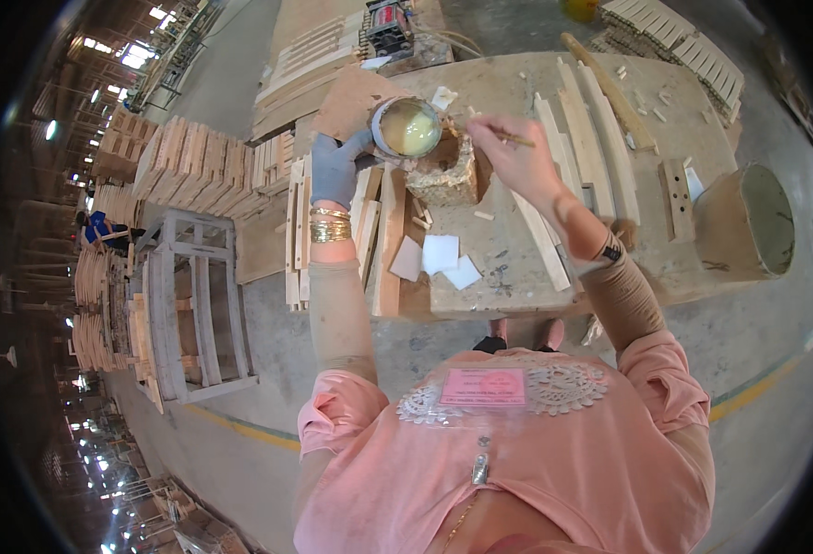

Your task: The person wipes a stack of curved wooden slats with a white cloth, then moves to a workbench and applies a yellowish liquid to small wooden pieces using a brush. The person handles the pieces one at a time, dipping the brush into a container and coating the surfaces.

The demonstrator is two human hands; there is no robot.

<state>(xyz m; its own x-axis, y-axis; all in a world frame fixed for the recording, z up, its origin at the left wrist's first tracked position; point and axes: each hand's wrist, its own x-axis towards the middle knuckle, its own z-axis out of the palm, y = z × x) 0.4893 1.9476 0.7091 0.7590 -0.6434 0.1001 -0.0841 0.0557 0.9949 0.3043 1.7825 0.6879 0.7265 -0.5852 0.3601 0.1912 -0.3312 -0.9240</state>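
Observation:
My left hand (340, 168), in a grey glove, grips a round can (378, 129) from its left side. Pale yellowish liquid (414, 132) shows in the can, which is tipped so its mouth faces me. Between the fingers of my bare right hand (510, 157) is a thin stick (521, 140), perhaps a brush handle; its far end is hard to make out near the can's right rim. Just below the can stands a crusted, box-like holder (445, 185) with a hollow top, close to my right fingers.
Wooden strips (574, 138) lie right of my right hand, and boards (389, 240) to the left. White squares (441, 253) and small dowels (484, 215) rest on the worktable (508, 268). A large bucket (734, 222) stands at right. A grey frame (205, 314) and stacked wood (194, 162) are further left.

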